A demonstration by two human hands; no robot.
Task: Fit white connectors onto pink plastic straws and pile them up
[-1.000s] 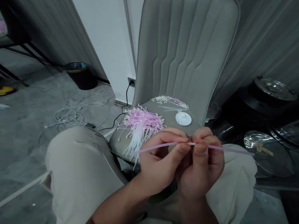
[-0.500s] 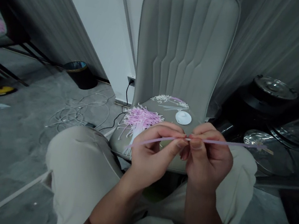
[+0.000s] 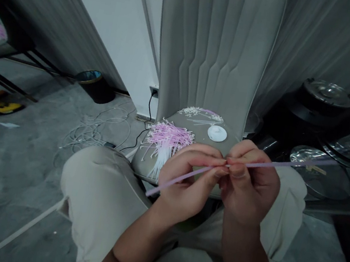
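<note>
lilac plastic strip [image 3: 277,165], thin as a straw, crosses the head view on a slant, low at the left and high at the right, held up above the lap. the left hand [image 3: 188,183] and the right hand [image 3: 250,185] meet on it, close together, the thumb and fingertips of each clamped on the strip. just behind the hands, on the seat of a grey upholstered chair [image 3: 212,52], lies a heap of pink and white strips [image 3: 166,141], its strands fanning toward the seat's edge. farther back on the seat are a smaller scatter of white bits [image 3: 192,112] and a round white disc [image 3: 217,133]. beige trousers [image 3: 100,190] cover the knees on either side. on the grey floor at left lies a tangle of white cable [image 3: 93,132] near a black bin [image 3: 94,87], and a black cord [image 3: 147,110] climbs to a wall socket [image 3: 154,92]. at right, a dark appliance with a steel lid [image 3: 329,93] stands near a glass lid [image 3: 319,177].
</note>
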